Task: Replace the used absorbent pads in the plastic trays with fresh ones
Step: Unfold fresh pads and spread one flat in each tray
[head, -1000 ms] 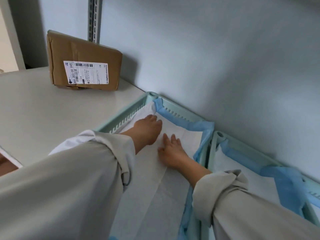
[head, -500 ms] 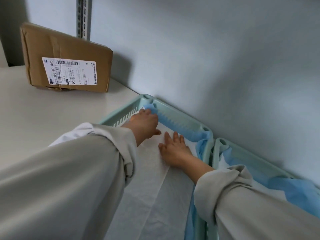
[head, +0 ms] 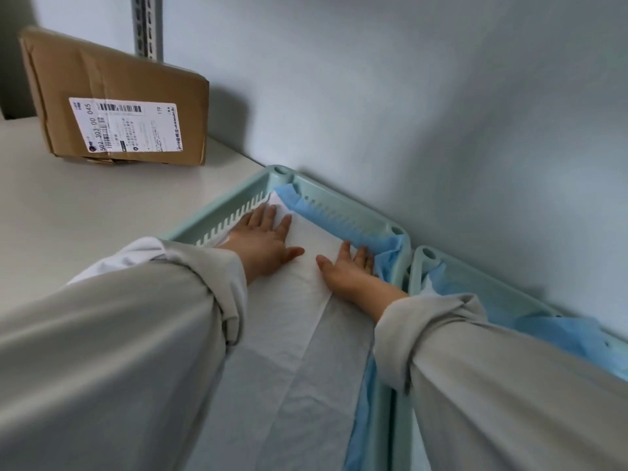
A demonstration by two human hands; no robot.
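Pale counter [head: 102,212] set against a light blue-grey wall [head: 441,113], head view. Two mint-green plastic trays stand side by side along the counter's back edge, their long walls touching the wall. Near tray [head: 343,203]: slotted side walls, lined with a white absorbent pad [head: 306,334] whose blue backing [head: 326,220] folds up against the tray's back wall and over its right-hand rim. Left hand [head: 263,234]: flat on the pad near the tray's far left corner, fingers straight and spread, fingertips close to the slotted left wall; it holds nothing. Right hand [head: 350,266]: also flat on the pad, fingers straight, their tips touching the raised blue fold at the back wall; it holds nothing. The thumbs point toward each other with a strip of white pad between them. Both forearms wear loose grey sleeves [head: 136,334] rolled back at the wrist. Second tray [head: 428,258]: just beside the first on the right, rims touching, with crumpled blue pad material [head: 560,334] lying over its contents; the right sleeve hides most of it. Cardboard box [head: 112,96] with a printed shipping label [head: 127,125]: at the counter's back left, well apart from the trays, leaning toward a perforated metal upright [head: 147,25] on the wall.
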